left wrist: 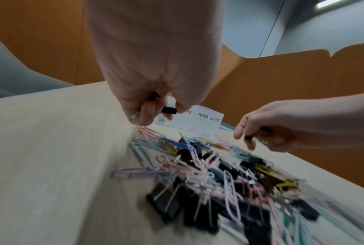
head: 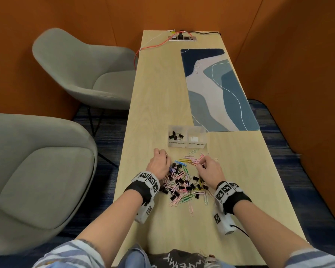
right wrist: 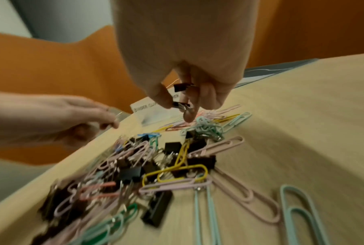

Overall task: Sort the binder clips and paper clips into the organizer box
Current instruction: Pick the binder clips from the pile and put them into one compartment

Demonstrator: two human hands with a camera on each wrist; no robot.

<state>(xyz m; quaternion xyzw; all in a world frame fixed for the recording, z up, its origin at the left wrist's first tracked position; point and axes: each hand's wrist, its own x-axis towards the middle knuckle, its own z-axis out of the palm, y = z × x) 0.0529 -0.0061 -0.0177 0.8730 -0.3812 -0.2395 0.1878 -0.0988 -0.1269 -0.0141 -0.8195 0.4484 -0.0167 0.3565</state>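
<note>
Nearest, the mixed pile lies just before the box. Above the pile both hands gather stock: left hand and right hand each pinch black binder clips. Beyond, the box's binder side holds a few clips; its paper side looks unfilled.

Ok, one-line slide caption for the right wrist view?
Right hand pinching black binder clips above a mixed clip pile on the table.

**Worktop and what lies on it**

A long pale wood worktop carries a blue patterned mat on its far right. A clear two-compartment organizer box stands just before the mat. Nearer lies a mixed heap of black binder clips and coloured paper clips.
</note>
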